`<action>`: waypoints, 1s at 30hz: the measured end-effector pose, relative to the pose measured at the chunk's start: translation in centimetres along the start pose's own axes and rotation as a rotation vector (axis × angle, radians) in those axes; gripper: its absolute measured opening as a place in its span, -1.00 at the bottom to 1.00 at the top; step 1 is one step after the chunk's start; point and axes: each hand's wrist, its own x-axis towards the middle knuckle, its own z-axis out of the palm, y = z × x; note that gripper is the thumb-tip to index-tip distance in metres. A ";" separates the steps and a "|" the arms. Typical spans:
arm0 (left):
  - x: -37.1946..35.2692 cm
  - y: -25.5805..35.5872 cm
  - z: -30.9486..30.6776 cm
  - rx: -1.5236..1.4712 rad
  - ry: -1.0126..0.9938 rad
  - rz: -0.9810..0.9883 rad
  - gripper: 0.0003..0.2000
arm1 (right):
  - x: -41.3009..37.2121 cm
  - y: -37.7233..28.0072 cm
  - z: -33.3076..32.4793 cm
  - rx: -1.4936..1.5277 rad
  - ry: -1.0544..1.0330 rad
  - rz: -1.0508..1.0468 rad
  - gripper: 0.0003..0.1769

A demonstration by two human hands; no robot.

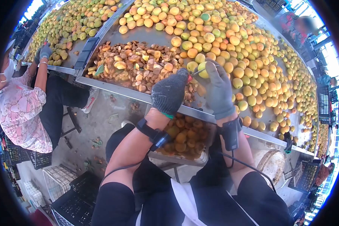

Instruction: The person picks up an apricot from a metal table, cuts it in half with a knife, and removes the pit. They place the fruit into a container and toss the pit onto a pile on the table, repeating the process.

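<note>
My left hand [170, 91], in a dark grey knit glove, is closed around a small knife [190, 78]. Red shows on the knife's handle, and its thin blade points right, at a yellow-green apricot [203, 71]. My right hand [219, 88], in a grey coated glove, grips that apricot from the right side; some of its fingers are hidden behind the fruit. Both hands are over the front edge of a metal table [130, 94]. Just left of them lies a heap of pits and split apricot pieces [139, 64].
Whole apricots [248, 64] spread over the table behind and to the right. A bin of apricots [182, 135] sits below the edge, between my knees. At left another person [24, 109] sits by a neighbouring table. Crates [77, 196] stand on the floor, and a round lid [269, 165] is at right.
</note>
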 end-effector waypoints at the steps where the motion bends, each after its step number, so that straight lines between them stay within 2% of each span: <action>1: -0.1 -0.1 -0.2 0.004 -0.003 -0.001 -0.74 | -0.3 -0.2 0.3 -0.123 0.031 -0.047 -0.67; 2: -0.1 -0.1 -0.5 0.005 0.012 -0.003 -0.73 | -0.5 0.0 0.2 -0.119 0.033 -0.043 -0.67; 4: -0.3 -0.2 -0.6 0.006 0.023 -0.005 -0.73 | -0.9 0.6 -0.1 -0.454 -0.064 -0.165 -0.65; 6: -0.4 -0.4 -0.5 0.006 -0.024 -0.012 -0.72 | -0.9 0.5 -0.3 -0.474 -0.071 -0.183 -0.62; 8: -0.5 -0.5 -0.5 0.004 -0.039 -0.008 -0.71 | -1.1 -0.6 -0.1 -0.328 -0.050 0.014 -0.57; 9: -0.5 -0.5 -0.5 0.003 -0.059 -0.002 -0.71 | -1.0 -1.0 -0.3 -0.329 -0.055 0.016 -0.57; 11: -0.6 -0.1 -0.6 0.002 -0.080 -0.013 -0.70 | -1.0 -1.7 -0.9 -0.099 -0.110 0.319 -0.56; 12: -0.5 0.1 -0.7 -0.001 -0.099 -0.016 -0.70 | -1.2 -1.6 -0.8 -0.099 -0.107 0.318 -0.56; 15: -0.5 0.2 -0.2 -0.034 0.005 0.021 -0.71 | -1.4 -0.5 -0.2 -0.245 0.002 0.081 -0.58; 19: -0.1 0.2 -0.5 -0.056 -0.092 -0.067 -0.70 | -1.5 -0.2 0.3 -0.159 0.023 0.051 -0.63; 21: -0.1 0.1 -0.1 -0.164 -0.042 -0.055 -0.70 | -1.0 0.7 -0.1 -0.309 -0.010 -0.158 -0.65; 25: 0.5 -0.4 0.9 -0.255 -0.008 -0.032 -0.71 | -0.5 0.6 0.4 -0.155 -0.060 -0.152 -0.68; 27: 0.6 -0.6 1.0 -0.345 -0.131 -0.059 -0.74 | -0.6 0.5 0.9 -0.010 -0.078 -0.105 -0.68; 28: 0.6 -0.7 1.0 -0.345 -0.129 -0.058 -0.74 | -0.5 0.5 0.8 -0.010 -0.079 -0.106 -0.68; 30: 0.3 -0.7 0.8 -0.228 -0.054 -0.072 -0.72 | -0.3 0.6 0.2 -0.245 -0.082 -0.142 -0.69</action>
